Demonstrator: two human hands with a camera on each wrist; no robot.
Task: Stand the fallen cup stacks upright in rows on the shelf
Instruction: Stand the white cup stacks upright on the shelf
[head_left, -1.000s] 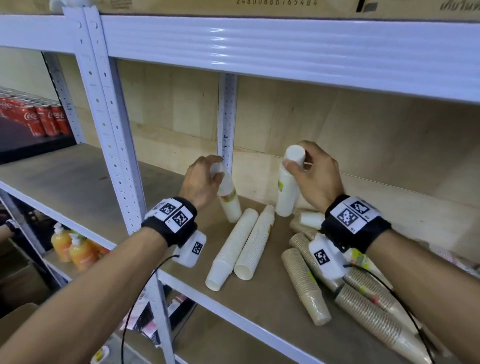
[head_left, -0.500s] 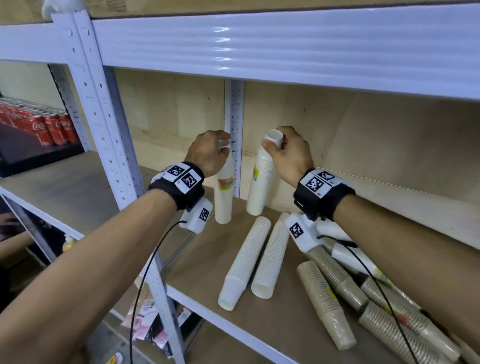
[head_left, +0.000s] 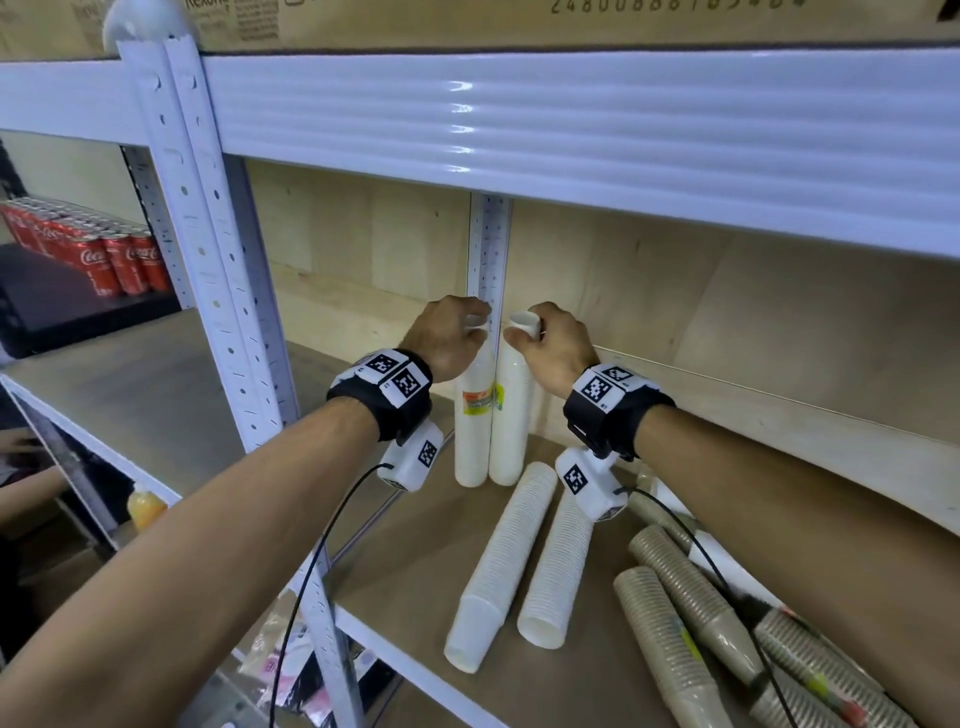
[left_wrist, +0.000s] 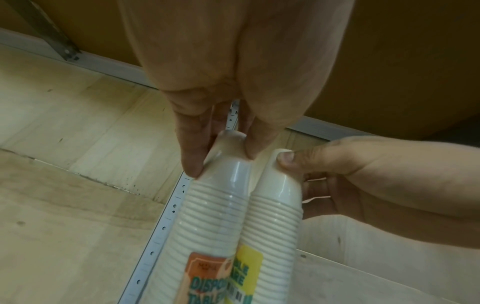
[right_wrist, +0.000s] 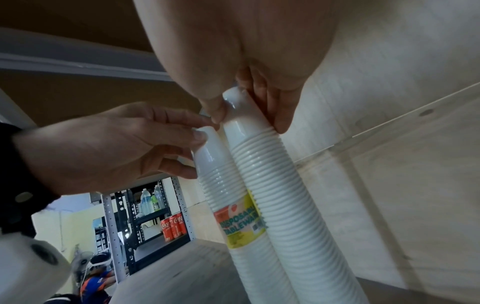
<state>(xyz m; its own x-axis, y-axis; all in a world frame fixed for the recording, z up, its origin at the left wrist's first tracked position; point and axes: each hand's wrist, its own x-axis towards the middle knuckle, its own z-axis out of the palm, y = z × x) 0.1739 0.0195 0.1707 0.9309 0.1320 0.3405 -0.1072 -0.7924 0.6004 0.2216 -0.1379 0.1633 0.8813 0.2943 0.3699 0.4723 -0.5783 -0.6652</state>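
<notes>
Two white cup stacks stand upright side by side at the back of the shelf, against the rear post. My left hand (head_left: 453, 332) grips the top of the left stack (head_left: 471, 431), which bears an orange label. My right hand (head_left: 550, 340) pinches the top of the right stack (head_left: 509, 431), which bears a yellow label. The left wrist view shows my left hand (left_wrist: 221, 152) with thumb and fingers round the left stack (left_wrist: 207, 222). The right wrist view shows my right hand (right_wrist: 249, 109) clasping the right stack (right_wrist: 280, 195). Two more white stacks (head_left: 498, 566) (head_left: 558, 566) lie flat nearer the front.
Several brown cup stacks (head_left: 670, 649) lie fallen at the right of the shelf board (head_left: 395, 571). A white upright post (head_left: 218, 260) stands at the left front, and the upper shelf beam (head_left: 571, 130) hangs overhead. Cola cans (head_left: 104, 254) fill a shelf far left.
Both hands carried their white stacks back toward the rear post and brought them upright. The stacks now stand touching each other on the shelf board.
</notes>
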